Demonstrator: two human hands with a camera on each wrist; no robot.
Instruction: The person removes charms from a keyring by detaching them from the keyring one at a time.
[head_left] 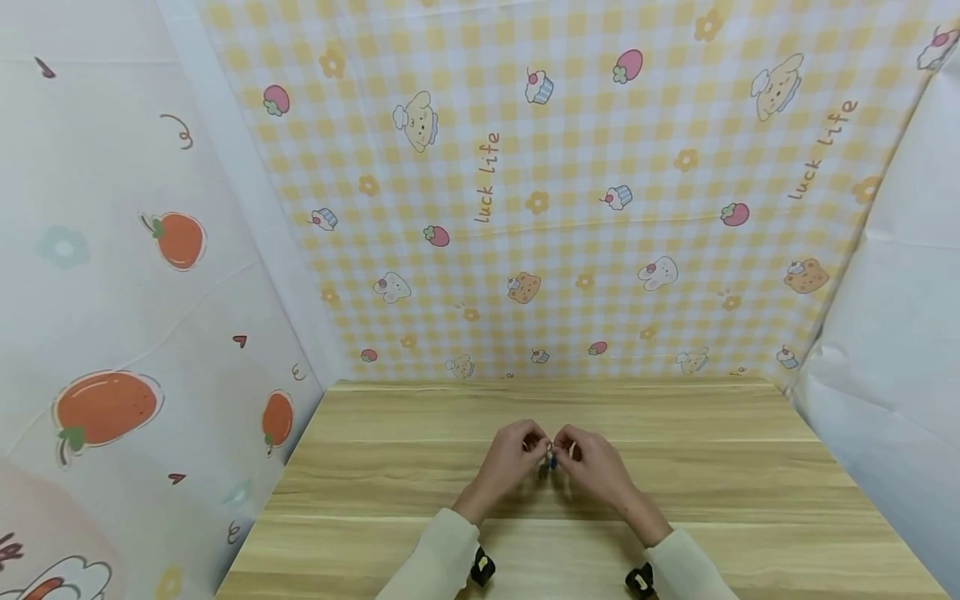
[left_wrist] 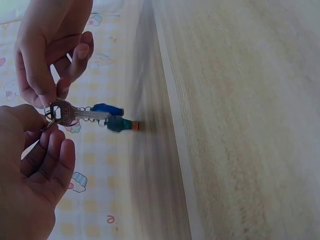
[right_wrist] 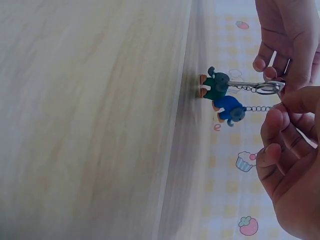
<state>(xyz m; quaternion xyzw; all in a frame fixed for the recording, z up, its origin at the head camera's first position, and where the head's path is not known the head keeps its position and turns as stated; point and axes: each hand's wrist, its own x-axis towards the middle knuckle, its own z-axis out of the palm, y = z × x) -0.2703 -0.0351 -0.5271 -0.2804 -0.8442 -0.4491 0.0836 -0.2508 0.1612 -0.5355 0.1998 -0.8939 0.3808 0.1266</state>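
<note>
Nearest, two cream sleeves (head_left: pixel 442 554) enter at six o'clock. Beyond them the left hand (head_left: pixel 510 462) and right hand (head_left: pixel 596 467) meet over the middle of the wooden table (head_left: pixel 375 467), fingertips pinched together on a key ring (left_wrist: pixel 54 114) carrying a silver key (left_wrist: pixel 75 115). At three o'clock of the ring in the left wrist view dangle a blue figure (right_wrist: pixel 229 107) and a green figure (right_wrist: pixel 216 85) on short chains, the green one's feet touching the table. The bunch looks light, hard and loosely jointed, so the rigid ring seems the surest hold. No containers show. Farthest, at twelve o'clock, hangs a yellow checked backdrop (head_left: pixel 570 183).
</note>
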